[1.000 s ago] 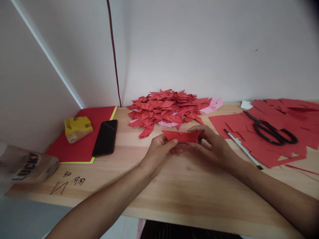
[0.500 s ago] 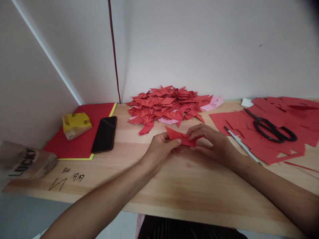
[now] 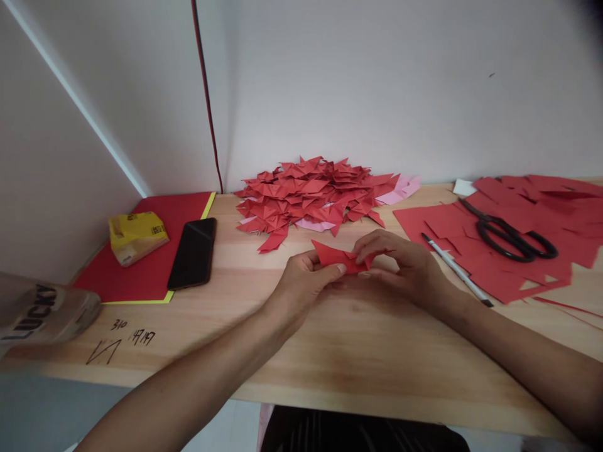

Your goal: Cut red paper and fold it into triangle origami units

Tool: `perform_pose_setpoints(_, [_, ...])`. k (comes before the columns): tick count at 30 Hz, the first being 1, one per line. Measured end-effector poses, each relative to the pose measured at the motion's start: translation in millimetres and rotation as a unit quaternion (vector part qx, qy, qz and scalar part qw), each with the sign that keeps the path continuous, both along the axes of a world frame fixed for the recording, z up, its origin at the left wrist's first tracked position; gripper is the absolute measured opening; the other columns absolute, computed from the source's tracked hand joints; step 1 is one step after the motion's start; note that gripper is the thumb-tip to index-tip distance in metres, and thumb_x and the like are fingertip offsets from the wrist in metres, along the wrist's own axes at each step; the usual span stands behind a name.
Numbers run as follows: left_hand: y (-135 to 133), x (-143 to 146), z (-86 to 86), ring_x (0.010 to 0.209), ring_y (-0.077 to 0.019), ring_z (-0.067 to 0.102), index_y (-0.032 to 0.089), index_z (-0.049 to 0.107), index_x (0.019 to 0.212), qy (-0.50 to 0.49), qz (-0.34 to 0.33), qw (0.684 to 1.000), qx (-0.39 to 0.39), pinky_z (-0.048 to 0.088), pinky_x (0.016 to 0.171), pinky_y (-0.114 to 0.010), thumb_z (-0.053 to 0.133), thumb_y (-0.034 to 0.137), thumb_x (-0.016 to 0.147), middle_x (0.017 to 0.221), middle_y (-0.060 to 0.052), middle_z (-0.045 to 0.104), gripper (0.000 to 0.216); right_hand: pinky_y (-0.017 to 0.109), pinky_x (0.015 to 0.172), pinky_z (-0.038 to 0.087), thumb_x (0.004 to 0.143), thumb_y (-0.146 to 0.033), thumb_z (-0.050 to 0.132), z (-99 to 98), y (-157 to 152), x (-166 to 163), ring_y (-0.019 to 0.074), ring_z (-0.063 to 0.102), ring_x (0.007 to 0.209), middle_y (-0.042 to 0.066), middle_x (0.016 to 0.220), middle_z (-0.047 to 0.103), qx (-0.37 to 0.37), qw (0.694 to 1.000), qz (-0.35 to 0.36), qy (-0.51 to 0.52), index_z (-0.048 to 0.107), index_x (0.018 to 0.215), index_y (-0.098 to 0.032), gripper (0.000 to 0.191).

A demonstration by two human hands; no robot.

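Red paper piece, partly folded, is held just in front of the pile of folded red pieces, slightly above the worktop. Its left end is pinched between thumb and fingers of the left hand; its right end is clamped under the fingertips of the right hand. For a clean crease, the edges are best aligned before pressure is applied along the fold. Right of the pile, a pen and scissors are laid among cut red sheets.
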State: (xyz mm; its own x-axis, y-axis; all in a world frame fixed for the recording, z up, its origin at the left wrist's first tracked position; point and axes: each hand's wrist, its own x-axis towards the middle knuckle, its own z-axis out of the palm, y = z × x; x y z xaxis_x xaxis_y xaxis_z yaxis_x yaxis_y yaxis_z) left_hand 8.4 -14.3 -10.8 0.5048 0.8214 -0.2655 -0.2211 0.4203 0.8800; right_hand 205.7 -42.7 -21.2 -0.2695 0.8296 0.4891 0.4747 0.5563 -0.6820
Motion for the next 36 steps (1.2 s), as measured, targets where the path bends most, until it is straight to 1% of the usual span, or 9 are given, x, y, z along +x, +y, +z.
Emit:
perform_pose_setpoints(3, [-1.0,0.9,-1.4,0.080,-0.0158,0.065,0.011,0.071,0.092,0.007,-0.005,1.000,0.008,0.048,0.072,-0.027,0.075,0.020,0.070,0.095,-0.011,0.072,0.024,0.039,0.081,0.053,0.085,-0.031,0.065,1.1,-1.7,-2.0,0.0212,0.063,0.090,0.006,0.094,0.067,-0.023,0.999,-0.012,0.024,0.063,0.087,-0.025,0.006])
perform_pose_setpoints(6, [-2.1,1.6,-1.0,0.081,-0.0171,0.067,0.011,0.071,0.090,0.006,-0.010,1.000,0.013,0.047,0.072,-0.027,0.074,0.021,0.071,0.093,-0.011,0.073,0.022,0.037,0.080,0.053,0.086,-0.031,0.065,0.4,-2.5,-4.3,0.0195,0.063,0.087,0.004,0.092,0.066,-0.039,0.998,-0.024,0.052,0.065,0.085,-0.025,0.006])
perform_pose_setpoints(11, [-4.0,2.2,2.0,0.077,-0.0195,0.070,0.010,0.069,0.092,-0.006,-0.022,1.000,-0.005,0.050,0.078,-0.032,0.073,0.022,0.072,0.090,-0.011,0.073,0.024,0.035,0.079,0.052,0.085,-0.033,0.066,-3.1,-2.3,-6.2,0.0191,0.063,0.087,0.003,0.091,0.066,-0.071,0.993,-0.041,0.079,0.065,0.085,-0.025,0.008])
perform_pose_setpoints(15, [-3.7,1.5,3.4,0.076,-0.0209,0.072,0.009,0.068,0.094,-0.005,-0.024,1.000,-0.015,0.051,0.077,-0.032,0.074,0.023,0.072,0.090,-0.013,0.074,0.026,0.034,0.079,0.052,0.087,-0.031,0.065,-1.7,-2.4,-5.9,0.0181,0.063,0.087,0.003,0.092,0.066,-0.068,0.994,-0.026,0.082,0.064,0.086,-0.025,0.006])
perform_pose_setpoints(18, [-2.7,0.5,3.5,0.079,-0.0222,0.072,0.008,0.068,0.096,-0.010,-0.029,0.999,-0.017,0.051,0.080,-0.033,0.073,0.023,0.074,0.090,-0.014,0.074,0.028,0.036,0.081,0.053,0.087,-0.031,0.064,1.1,-2.5,-5.6,0.0188,0.063,0.088,0.004,0.093,0.066,-0.059,0.996,-0.012,0.065,0.064,0.086,-0.025,0.006])
perform_pose_setpoints(23, [-1.8,-1.2,3.3,0.082,-0.0225,0.072,0.009,0.068,0.096,-0.011,-0.032,0.999,-0.030,0.051,0.081,-0.034,0.073,0.022,0.074,0.096,-0.015,0.074,0.026,0.037,0.083,0.052,0.087,-0.030,0.064,0.8,-2.2,-6.7,0.0189,0.062,0.089,0.004,0.095,0.066,-0.049,0.997,-0.019,0.058,0.065,0.088,-0.026,0.005])
perform_pose_setpoints(26, [-1.5,-2.0,2.3,0.082,-0.0226,0.072,0.008,0.069,0.095,-0.001,-0.035,0.999,-0.030,0.051,0.081,-0.034,0.074,0.023,0.073,0.094,-0.015,0.074,0.026,0.036,0.083,0.051,0.087,-0.031,0.064,-1.6,-2.1,-7.7,0.0186,0.062,0.089,0.004,0.093,0.065,-0.067,0.995,-0.023,0.074,0.065,0.088,-0.026,0.005])
perform_pose_setpoints(31, [-1.5,-0.8,2.1,0.082,-0.0235,0.072,0.008,0.070,0.092,0.009,-0.040,0.999,-0.011,0.051,0.081,-0.035,0.072,0.023,0.075,0.088,-0.015,0.074,0.024,0.035,0.079,0.051,0.086,-0.033,0.065,-3.7,-1.4,-7.8,0.0181,0.062,0.086,0.002,0.094,0.066,-0.122,0.986,-0.025,0.111,0.064,0.087,-0.026,0.008])
perform_pose_setpoints(36, [-5.1,4.0,6.6,0.078,-0.0216,0.072,0.008,0.069,0.091,0.032,-0.017,0.999,-0.003,0.050,0.071,-0.029,0.067,0.018,0.077,0.082,-0.013,0.074,0.018,0.032,0.072,0.053,0.084,-0.037,0.065,-0.9,-1.2,-10.0,0.0180,0.063,0.082,0.003,0.088,0.067,-0.149,0.980,-0.038,0.125,0.065,0.087,-0.024,0.013])
